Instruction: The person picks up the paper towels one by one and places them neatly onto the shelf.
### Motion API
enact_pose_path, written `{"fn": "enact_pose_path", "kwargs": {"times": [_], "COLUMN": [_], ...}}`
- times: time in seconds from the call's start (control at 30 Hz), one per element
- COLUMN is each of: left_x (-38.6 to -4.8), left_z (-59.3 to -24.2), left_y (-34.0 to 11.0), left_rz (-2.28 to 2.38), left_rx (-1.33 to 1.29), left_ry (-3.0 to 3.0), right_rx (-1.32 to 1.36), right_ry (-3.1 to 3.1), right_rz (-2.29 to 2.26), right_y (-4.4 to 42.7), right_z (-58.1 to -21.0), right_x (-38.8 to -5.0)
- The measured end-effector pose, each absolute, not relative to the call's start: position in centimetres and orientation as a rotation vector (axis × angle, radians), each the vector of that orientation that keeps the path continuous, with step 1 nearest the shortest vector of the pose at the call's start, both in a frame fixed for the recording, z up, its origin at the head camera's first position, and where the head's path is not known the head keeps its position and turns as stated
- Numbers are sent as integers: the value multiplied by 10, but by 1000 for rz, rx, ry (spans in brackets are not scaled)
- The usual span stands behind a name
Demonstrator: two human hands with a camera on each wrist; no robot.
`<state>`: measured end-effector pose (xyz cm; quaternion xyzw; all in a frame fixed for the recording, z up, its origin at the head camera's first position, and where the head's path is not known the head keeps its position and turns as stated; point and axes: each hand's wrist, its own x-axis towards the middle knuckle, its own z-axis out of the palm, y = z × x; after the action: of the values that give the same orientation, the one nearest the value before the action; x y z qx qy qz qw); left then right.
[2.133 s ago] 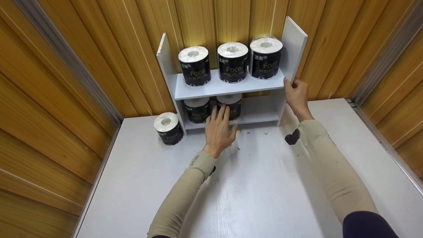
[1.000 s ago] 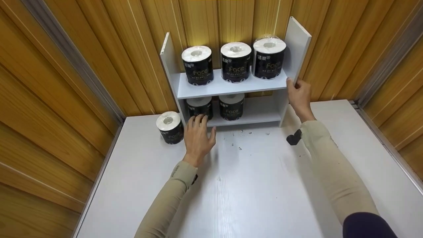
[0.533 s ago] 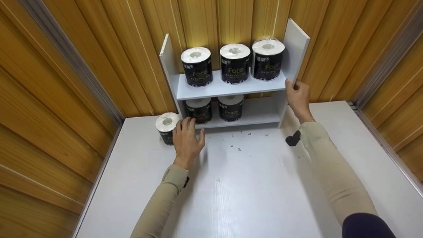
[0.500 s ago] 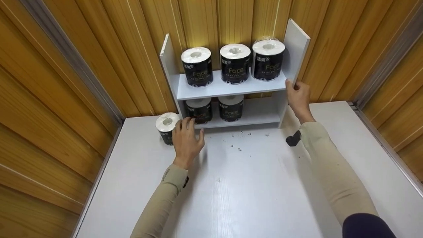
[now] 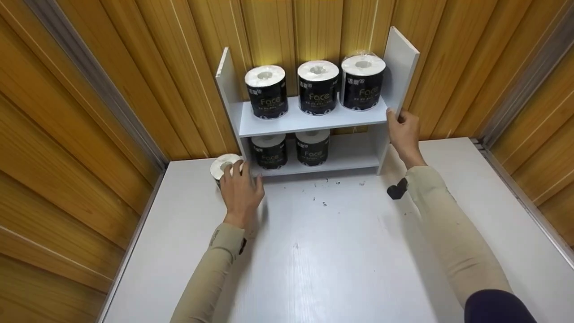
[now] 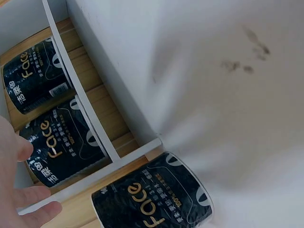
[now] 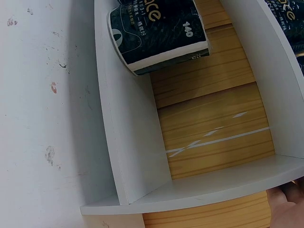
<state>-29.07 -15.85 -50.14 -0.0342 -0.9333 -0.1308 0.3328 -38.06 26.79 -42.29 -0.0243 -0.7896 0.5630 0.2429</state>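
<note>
A small white shelf (image 5: 314, 121) stands against the back wall. Three toilet rolls (image 5: 317, 92) in black wrappers stand on its upper board, and two more toilet rolls (image 5: 312, 151) are on the lower one. One toilet roll (image 5: 219, 167) stands on the table just left of the shelf, partly hidden by my left hand (image 5: 241, 195). In the left wrist view that table roll (image 6: 152, 197) is apart from my left fingers (image 6: 35, 211), which hold nothing and are loosely bent. My right hand (image 5: 403, 134) grips the shelf's right side panel, thumb at its front edge.
The white table (image 5: 341, 260) has a few dark specks in front of the shelf. Yellow wood-grain walls (image 5: 80, 112) enclose it at the back and sides. The lower board's right part (image 5: 352, 157) is bare.
My left hand has moved left, from in front of the lower-board rolls to the roll on the table. My right hand stays on the side panel. The rolls stand where they were.
</note>
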Motion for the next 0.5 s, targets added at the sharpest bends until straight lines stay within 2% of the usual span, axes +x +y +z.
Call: {"fn": "enact_pose_path", "kwargs": {"times": [0.5], "left_x": [-297], "left_z": [-502], "left_y": [-182], "left_rz": [-350], "left_rx": [34], "left_ry": [-2508], "right_rx": [-57], "right_ry": [-2157], "right_rz": [1550], "right_y": [268], "right_z": [-423], "right_x": [-381]}}
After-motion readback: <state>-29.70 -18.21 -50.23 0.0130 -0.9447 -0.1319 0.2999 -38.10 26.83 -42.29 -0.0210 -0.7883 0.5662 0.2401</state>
